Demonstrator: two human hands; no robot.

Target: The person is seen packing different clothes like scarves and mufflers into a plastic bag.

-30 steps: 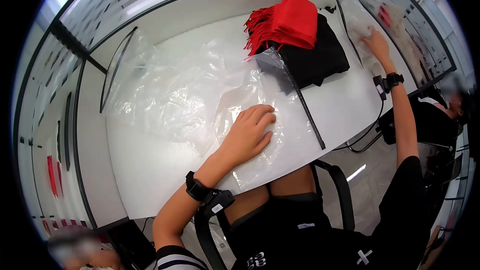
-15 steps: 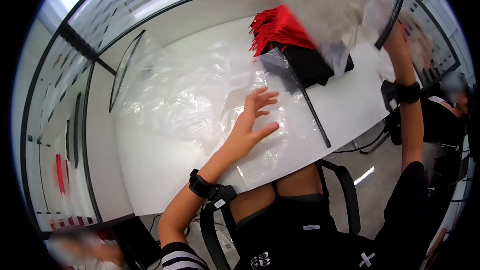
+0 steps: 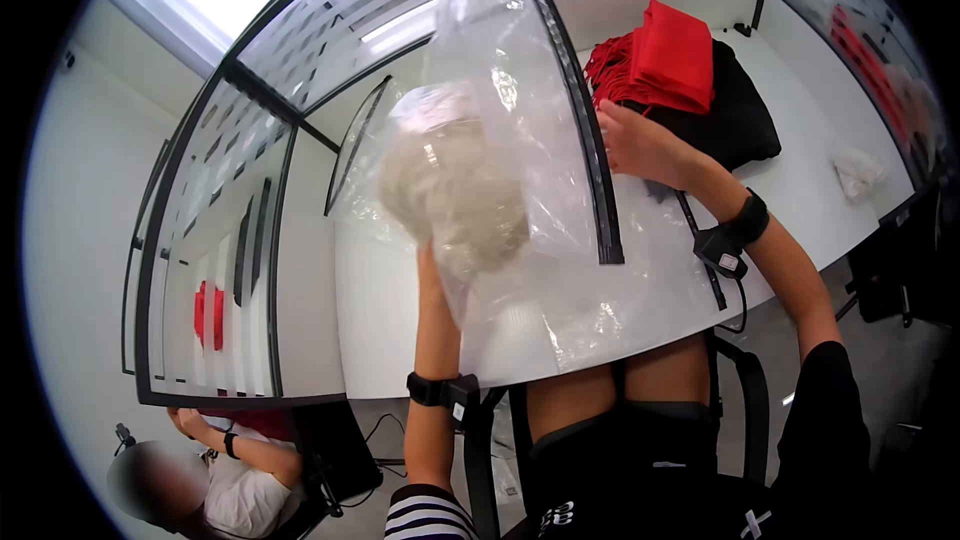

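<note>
A clear plastic bag (image 3: 555, 170) with a black strip along its edge is held up over the table. Inside it is a beige, fluffy-looking bundle (image 3: 455, 195) with a white part on top. My right hand (image 3: 645, 145) is at the black strip, fingers curled toward the bag and partly hidden behind it. My left forearm reaches up behind the bundle, which covers the left hand. Beyond my right hand, a folded red fringed scarf (image 3: 675, 60) lies on a folded black cloth (image 3: 740, 130).
Another clear bag with a black strip (image 3: 712, 275) lies flat on the white table (image 3: 390, 340). A crumpled whitish piece (image 3: 857, 172) rests at the right. Partitions (image 3: 305, 270) stand around the table. Another person (image 3: 245, 480) sits at lower left.
The bag with the beige bundle has moved left and toward me. My left hand has gone from hovering open over the table to behind the bag. The view has shifted.
</note>
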